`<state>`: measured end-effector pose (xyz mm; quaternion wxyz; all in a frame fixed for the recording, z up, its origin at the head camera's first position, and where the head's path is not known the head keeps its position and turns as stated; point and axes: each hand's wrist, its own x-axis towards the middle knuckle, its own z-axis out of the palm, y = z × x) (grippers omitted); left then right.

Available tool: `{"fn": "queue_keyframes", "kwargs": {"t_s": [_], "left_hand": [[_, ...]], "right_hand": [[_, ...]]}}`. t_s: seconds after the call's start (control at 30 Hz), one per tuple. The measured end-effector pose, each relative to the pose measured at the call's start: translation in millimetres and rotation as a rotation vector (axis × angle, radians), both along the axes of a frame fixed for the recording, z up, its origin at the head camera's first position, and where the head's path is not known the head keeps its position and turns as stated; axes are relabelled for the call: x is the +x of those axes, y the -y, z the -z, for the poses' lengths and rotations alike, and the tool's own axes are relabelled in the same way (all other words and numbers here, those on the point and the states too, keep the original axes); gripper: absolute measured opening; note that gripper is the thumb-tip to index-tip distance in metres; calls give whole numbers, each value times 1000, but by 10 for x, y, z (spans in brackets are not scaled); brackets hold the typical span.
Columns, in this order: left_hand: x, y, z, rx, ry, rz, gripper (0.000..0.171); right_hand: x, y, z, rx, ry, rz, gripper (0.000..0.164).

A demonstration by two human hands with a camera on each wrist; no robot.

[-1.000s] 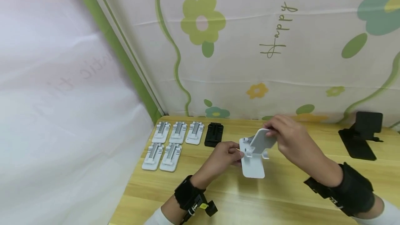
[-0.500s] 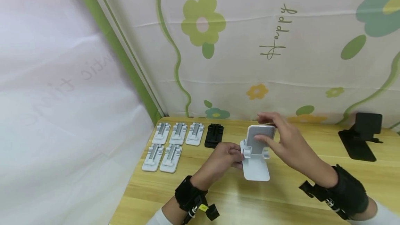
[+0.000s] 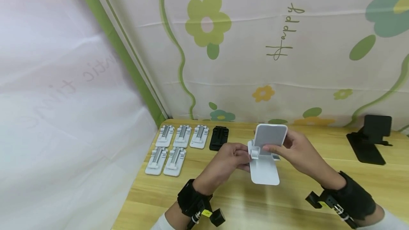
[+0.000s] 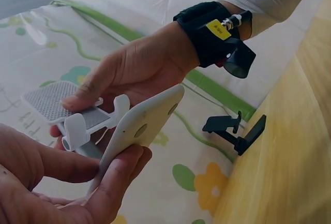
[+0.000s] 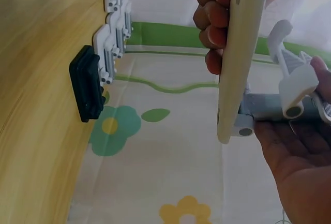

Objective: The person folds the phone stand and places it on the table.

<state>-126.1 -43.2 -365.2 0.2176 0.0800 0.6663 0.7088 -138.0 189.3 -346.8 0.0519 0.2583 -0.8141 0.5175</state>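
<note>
Between both hands, raised off the table, is a white phone stand [image 3: 265, 174], unfolded with its grey-padded plate tilted up from the base. My left hand [image 3: 227, 159] pinches the left edge of the base; the left wrist view shows thumb and fingers on either side of the base plate [image 4: 150, 118]. My right hand [image 3: 298, 150] grips the raised plate, its thumb lying on the grey pad [image 4: 49, 100] and its other fingers behind, mostly hidden in the head view. In the right wrist view, the right-hand fingers [image 5: 297, 157] lie under the grey hinge arm [image 5: 264, 106].
Folded white phone stands [image 3: 174, 156] lie in two rows at the table's left, with a folded black phone stand [image 3: 219, 138] beside them. An unfolded black phone stand [image 3: 367, 148] stands at the far right. A flowered curtain [image 3: 236, 63] hangs behind the wooden table [image 3: 204, 201].
The padded plate has swung to face the person more. My right hand let go of its top edge, shifted round it, and now grips its right side with the thumb in front.
</note>
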Motion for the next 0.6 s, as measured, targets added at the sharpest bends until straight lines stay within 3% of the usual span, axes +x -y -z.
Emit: {"fn": "queue_keyframes", "kwargs": {"t_s": [0.23,0.43,0.53,0.6], "left_hand": [[1,-26,-35,-1,24,20,25],[0,-29,14,-8,34,18,24],[-16,2,51,-43,1,-2,28],[-26,29,80,-73,-24,-32,29]], "right_hand": [[16,80,-4,8,-153,110,36],[20,116,-3,34,-237,118,43],[26,126,-42,66,-342,119,56],[35,123,-81,92,-454,135,46]]}}
